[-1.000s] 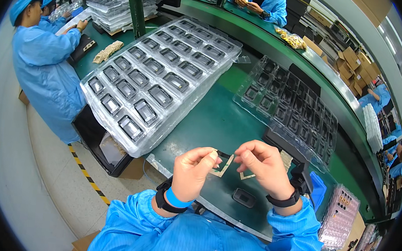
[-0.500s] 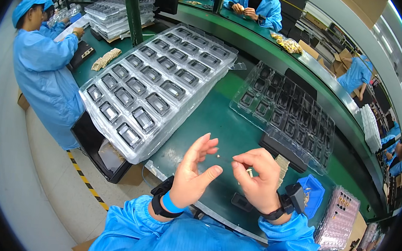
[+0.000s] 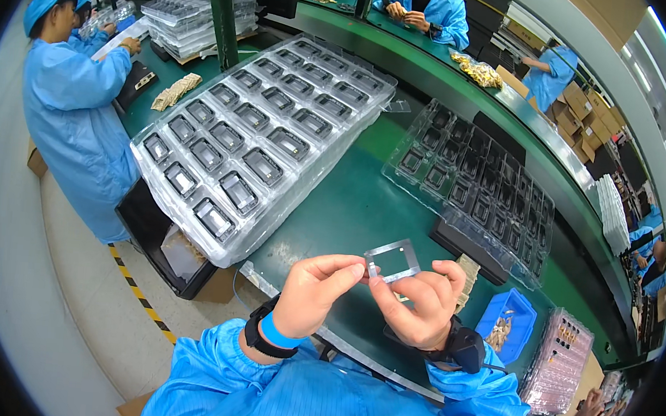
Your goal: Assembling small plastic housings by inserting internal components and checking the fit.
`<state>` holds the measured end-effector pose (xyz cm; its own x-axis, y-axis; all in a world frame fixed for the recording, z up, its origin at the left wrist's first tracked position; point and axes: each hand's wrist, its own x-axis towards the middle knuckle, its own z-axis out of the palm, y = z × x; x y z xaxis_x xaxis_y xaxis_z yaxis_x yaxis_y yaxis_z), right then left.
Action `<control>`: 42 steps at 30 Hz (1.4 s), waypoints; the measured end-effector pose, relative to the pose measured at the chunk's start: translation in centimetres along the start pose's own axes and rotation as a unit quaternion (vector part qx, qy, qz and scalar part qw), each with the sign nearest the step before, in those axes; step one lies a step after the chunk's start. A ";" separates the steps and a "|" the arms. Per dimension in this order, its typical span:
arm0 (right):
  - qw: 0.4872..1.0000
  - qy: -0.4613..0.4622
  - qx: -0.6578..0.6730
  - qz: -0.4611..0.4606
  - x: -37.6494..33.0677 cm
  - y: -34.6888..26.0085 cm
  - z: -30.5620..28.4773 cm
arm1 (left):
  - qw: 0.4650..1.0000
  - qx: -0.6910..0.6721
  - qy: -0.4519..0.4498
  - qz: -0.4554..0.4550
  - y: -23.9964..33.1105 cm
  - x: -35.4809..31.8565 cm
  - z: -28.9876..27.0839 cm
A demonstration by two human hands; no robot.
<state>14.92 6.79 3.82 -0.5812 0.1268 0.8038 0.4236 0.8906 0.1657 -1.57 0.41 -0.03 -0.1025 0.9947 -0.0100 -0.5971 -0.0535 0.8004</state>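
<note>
- Two hands meet over the near edge of the green table (image 3: 348,209), both pinching one thin square frame (image 3: 393,260), see-through with a pale border.
- Frame sits tilted, nearly flat to the camera, its open window facing up and slightly away. It's about square, so no real long axis; one corner points toward the far right.
- Left hand (image 3: 312,292): thumb and forefinger closed narrow on the frame's near-left corner, other fingers curled in.
- Right hand (image 3: 418,305): fingertips (image 3: 380,284) pressed on the near edge, fingers bent and close together.
- Off to the left lies a big clear tray (image 3: 252,139) of dark parts; a second clear tray (image 3: 476,180) sits beyond the hands, and a blue bin (image 3: 505,327) just right.
</note>
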 end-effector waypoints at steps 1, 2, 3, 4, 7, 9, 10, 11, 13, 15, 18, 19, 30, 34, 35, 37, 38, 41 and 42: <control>1.000 -0.004 0.001 -0.006 0.0 -0.1 0.0 | 1.000 0.001 -0.006 -0.001 0.0 0.1 -0.1; 1.000 -0.005 0.002 -0.006 -0.1 -0.1 0.1 | 1.000 0.002 -0.012 -0.003 0.0 0.1 -0.1; 1.000 0.001 0.004 -0.009 -0.1 -0.2 0.1 | 1.000 0.002 -0.011 -0.004 0.0 0.0 0.0; 1.000 0.006 0.005 -0.012 -0.2 -0.3 0.2 | 1.000 -0.014 -0.005 -0.007 0.0 -0.1 0.1; 1.000 0.005 0.010 -0.023 -0.5 -0.3 0.3 | 1.000 -0.021 0.001 -0.002 -0.1 -0.2 0.2; 1.000 0.003 0.016 -0.020 -1.0 -0.3 0.5 | 1.000 -0.013 0.001 0.006 -0.2 -0.3 0.2; 1.000 0.002 0.019 -0.017 -1.1 -0.3 0.6 | 1.000 -0.006 -0.001 0.008 -0.2 -0.3 0.1; 1.000 0.002 0.020 -0.016 -1.1 -0.3 0.3 | 1.000 0.001 -0.003 0.009 -0.2 -0.3 0.1; 0.993 -0.028 0.113 0.025 -0.6 -0.1 -0.7 | 1.000 0.026 -0.001 0.013 0.0 -0.2 0.2; 0.982 -0.015 0.137 0.133 0.0 -0.3 -0.9 | 0.999 0.051 0.004 0.018 0.0 -0.3 0.2; 0.854 -0.065 0.315 0.409 1.8 0.2 -1.3 | 0.998 0.064 0.009 0.012 0.1 -0.5 0.2; 0.773 -0.104 0.407 0.474 1.5 0.7 -1.2 | 0.998 0.067 0.004 0.003 0.2 -0.5 0.3; 0.676 -0.117 0.503 0.525 0.6 0.6 -1.2 | 0.993 0.111 0.034 -0.013 0.2 -0.7 1.5; 0.657 -0.110 0.519 0.535 0.5 0.7 -1.3 | 0.997 0.077 0.017 0.014 0.3 -0.4 1.2; 0.658 -0.115 0.517 0.536 0.6 0.7 -1.4 | 0.995 0.092 -0.005 0.025 0.2 -0.4 0.9; 0.655 -0.122 0.517 0.538 0.6 0.7 -1.4 | 0.992 0.121 -0.006 0.030 0.3 -0.3 0.8; 0.649 -0.123 0.524 0.537 0.6 0.7 -1.4 | 0.988 0.150 -0.008 0.037 0.3 -0.4 0.7; 0.640 -0.122 0.534 0.539 0.7 0.7 -1.5 | 0.986 0.162 0.002 0.036 0.1 -0.5 0.6; 0.637 -0.121 0.536 0.541 0.8 0.7 -1.5 | 0.986 0.162 0.001 0.035 0.0 -0.5 0.6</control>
<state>15.83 6.90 5.41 -0.4981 0.8670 -0.0170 0.0247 -0.0055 -0.9997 -1.05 0.00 0.38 -0.1360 0.9894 0.0504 -0.3039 -0.0901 0.9484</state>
